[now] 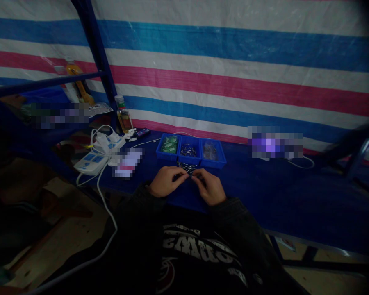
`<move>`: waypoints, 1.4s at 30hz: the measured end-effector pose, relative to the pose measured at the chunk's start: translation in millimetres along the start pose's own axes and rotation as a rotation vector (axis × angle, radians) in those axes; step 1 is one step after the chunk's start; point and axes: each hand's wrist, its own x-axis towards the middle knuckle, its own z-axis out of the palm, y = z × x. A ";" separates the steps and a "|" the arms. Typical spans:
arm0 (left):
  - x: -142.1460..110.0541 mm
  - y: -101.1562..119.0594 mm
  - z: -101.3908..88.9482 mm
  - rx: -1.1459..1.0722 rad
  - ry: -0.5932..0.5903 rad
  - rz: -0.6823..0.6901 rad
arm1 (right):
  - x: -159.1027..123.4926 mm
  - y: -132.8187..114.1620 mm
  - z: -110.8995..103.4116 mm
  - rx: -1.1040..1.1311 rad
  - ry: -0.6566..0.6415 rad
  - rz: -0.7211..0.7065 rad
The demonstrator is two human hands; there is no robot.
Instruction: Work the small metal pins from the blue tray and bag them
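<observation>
My left hand (168, 181) and my right hand (210, 187) meet over the front of the blue table (249, 196). Thumb and fingers of each are pinched together around something small that I cannot make out. Just beyond the fingertips lies a small pile of dark and shiny metal parts (187, 166), thin like screws. Behind it stand three joined blue bins. Green packets fill the left bin (167, 156), more thin metal pieces lie in the middle bin (189, 160), and the right bin (213, 164) holds clear, plastic-looking pieces.
To the left are a white power strip (92, 162) with plugs and cables, and a blurred-out flat item (128, 163). Bottles (124, 116) stand at the back left, beside a blue metal frame (100, 53). A blurred-out glowing object (269, 143) lies at the back right. Striped sheeting (218, 78) hangs behind.
</observation>
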 end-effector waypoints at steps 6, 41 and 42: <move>0.0 0.2 0.0 0.005 0.001 0.005 | -0.3 0.1 -0.2 0.000 0.006 -0.002; 0.3 1.5 -0.6 -0.003 0.002 0.006 | 1.2 -2.0 -1.9 -0.009 -0.002 -0.017; 0.3 1.8 -0.9 -0.007 -0.001 0.009 | 1.2 -2.1 -2.1 -0.007 -0.005 -0.018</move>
